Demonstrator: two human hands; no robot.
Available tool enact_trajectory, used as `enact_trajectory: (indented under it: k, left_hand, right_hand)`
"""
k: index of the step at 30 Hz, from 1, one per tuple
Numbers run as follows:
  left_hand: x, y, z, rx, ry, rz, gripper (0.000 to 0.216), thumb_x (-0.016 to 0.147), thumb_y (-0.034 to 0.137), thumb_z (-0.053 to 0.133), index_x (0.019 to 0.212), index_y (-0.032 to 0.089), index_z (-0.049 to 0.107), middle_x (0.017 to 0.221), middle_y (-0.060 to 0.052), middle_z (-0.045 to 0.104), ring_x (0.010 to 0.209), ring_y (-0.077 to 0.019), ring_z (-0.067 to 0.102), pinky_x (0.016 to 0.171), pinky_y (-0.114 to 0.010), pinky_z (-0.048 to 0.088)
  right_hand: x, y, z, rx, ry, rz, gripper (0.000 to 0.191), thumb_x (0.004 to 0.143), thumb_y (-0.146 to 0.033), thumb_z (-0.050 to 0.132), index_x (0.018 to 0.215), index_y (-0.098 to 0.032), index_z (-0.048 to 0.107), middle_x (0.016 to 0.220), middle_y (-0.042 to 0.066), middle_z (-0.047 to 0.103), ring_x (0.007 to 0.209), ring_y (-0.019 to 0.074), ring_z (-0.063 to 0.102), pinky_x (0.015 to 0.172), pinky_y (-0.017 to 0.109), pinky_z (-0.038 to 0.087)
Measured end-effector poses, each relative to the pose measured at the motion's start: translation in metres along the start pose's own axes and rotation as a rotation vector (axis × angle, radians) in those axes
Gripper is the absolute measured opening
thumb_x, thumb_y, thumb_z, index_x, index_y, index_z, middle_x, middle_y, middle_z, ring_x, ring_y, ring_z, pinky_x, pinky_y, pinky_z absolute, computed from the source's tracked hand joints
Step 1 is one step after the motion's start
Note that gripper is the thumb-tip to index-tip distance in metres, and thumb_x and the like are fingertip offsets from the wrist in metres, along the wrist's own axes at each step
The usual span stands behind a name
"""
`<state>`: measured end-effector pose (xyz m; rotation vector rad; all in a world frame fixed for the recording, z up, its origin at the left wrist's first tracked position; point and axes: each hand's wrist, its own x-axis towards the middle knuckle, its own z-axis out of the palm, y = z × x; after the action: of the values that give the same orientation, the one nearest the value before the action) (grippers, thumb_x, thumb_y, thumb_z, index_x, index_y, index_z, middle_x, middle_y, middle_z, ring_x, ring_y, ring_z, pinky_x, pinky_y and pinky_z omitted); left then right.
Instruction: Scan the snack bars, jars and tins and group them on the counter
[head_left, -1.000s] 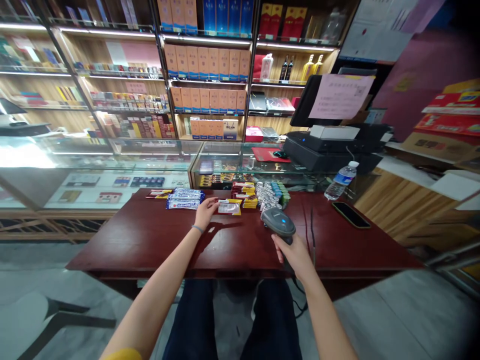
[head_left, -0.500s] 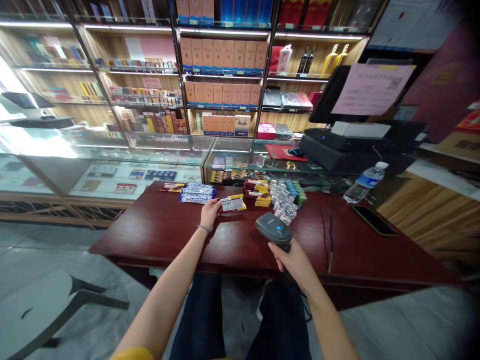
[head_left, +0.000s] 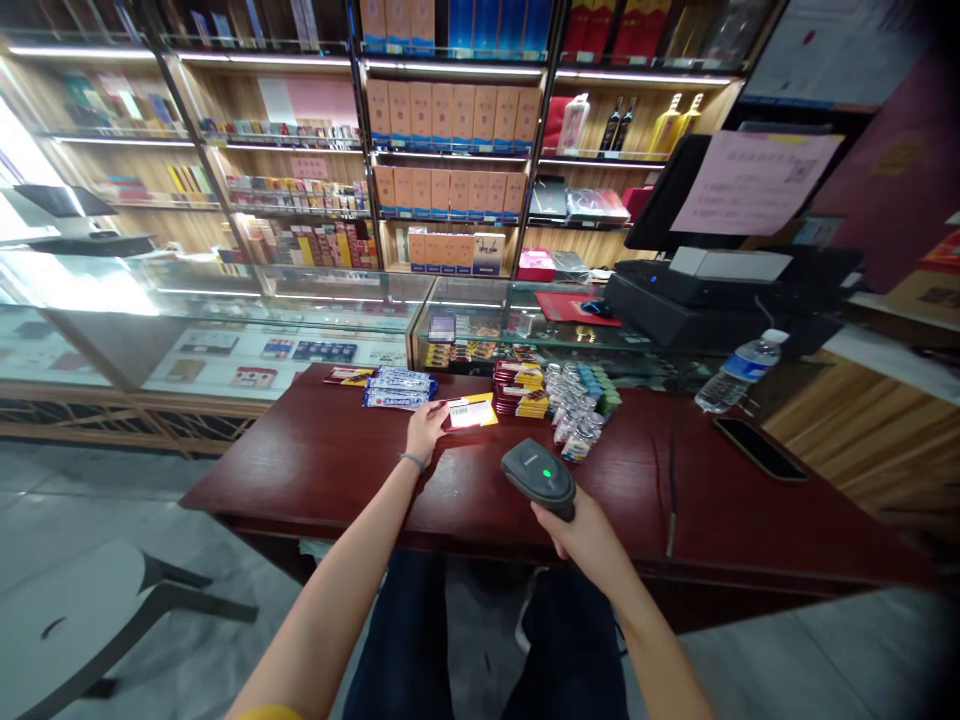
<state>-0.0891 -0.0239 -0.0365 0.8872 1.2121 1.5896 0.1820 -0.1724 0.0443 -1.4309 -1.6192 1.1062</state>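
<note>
Pinched by its left end, a flat red-and-yellow snack packet (head_left: 472,412) is held by my left hand (head_left: 425,433) just above the table, its barcode side up and brightly lit. My right hand (head_left: 581,525) is wrapped round the handle of a dark barcode scanner (head_left: 538,472), which shows a green light and faces the packet. Left of the packet lie blue-and-white snack packets (head_left: 397,388), with another red-and-yellow packet (head_left: 347,375) beside them. Stacks of similar red-and-yellow packets (head_left: 520,390) stand behind the scanner, next to several small clear-lidded bottles (head_left: 581,435).
The dark red table (head_left: 300,450) borders a glass display counter (head_left: 337,290). At the right are a water bottle (head_left: 742,372), a phone (head_left: 759,447) and a monitor (head_left: 667,195) with paper taped on it. A grey stool (head_left: 82,620) stands at the lower left.
The scanner's light has turned from blue to green, and the packet's label is now brightly lit. My right hand has shifted slightly left with the scanner; the camera view has moved a little.
</note>
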Motion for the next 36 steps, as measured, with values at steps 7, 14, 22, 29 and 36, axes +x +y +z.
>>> enact_trajectory:
  k: [7,14,22,29,36]
  left_hand:
    - [-0.002,0.002,0.000,-0.005,-0.042,-0.012,0.044,0.073,0.048,0.080,0.099,0.018,0.062,0.091,-0.006,0.073,0.073,-0.0150,0.067,0.057,-0.022,0.050]
    - [-0.002,0.008,0.001,0.105,-0.002,0.237,0.029,0.072,0.029,0.079,0.090,0.019,0.058,0.089,-0.003,0.068,0.088,-0.0175,0.067,0.082,-0.030,0.054]
    - [0.010,0.069,-0.066,0.410,-0.099,0.453,0.028,0.083,0.028,0.069,0.110,0.022,0.074,0.112,-0.008,0.074,0.105,-0.0246,0.067,0.099,-0.038,0.051]
    - [0.032,0.126,-0.161,0.609,0.082,0.539,0.024,0.083,0.033,0.069,0.103,0.023,0.076,0.108,-0.005,0.077,0.103,-0.0236,0.068,0.098,-0.035,0.052]
    - [0.076,0.136,-0.233,0.976,0.272,0.477,0.016,0.082,0.024,0.062,0.096,0.024,0.069,0.098,-0.003,0.076,0.093,-0.0227,0.068,0.089,-0.034,0.052]
  right_hand:
    - [-0.001,0.000,-0.001,0.043,0.043,0.007,0.042,0.078,-0.039,0.067,0.115,-0.020,0.058,0.048,-0.010,0.053,0.033,0.0118,0.046,0.033,0.022,0.037]
    - [-0.006,-0.006,-0.006,0.066,0.112,0.001,0.036,0.077,-0.042,0.067,0.104,-0.019,0.060,0.043,-0.010,0.052,0.031,0.0123,0.045,0.035,0.023,0.036]
    - [-0.007,-0.003,-0.013,0.032,0.167,-0.006,0.029,0.078,-0.049,0.067,0.082,-0.022,0.058,0.038,-0.008,0.049,0.032,0.0146,0.046,0.039,0.026,0.038]
    - [-0.004,0.000,-0.016,-0.028,0.179,0.016,0.032,0.077,-0.054,0.066,0.067,-0.027,0.053,0.035,-0.005,0.050,0.035,0.0172,0.048,0.044,0.029,0.040]
    - [-0.001,0.001,-0.016,-0.104,0.204,0.079,0.033,0.075,-0.057,0.065,0.064,-0.028,0.054,0.037,-0.003,0.052,0.040,0.0198,0.053,0.049,0.032,0.043]
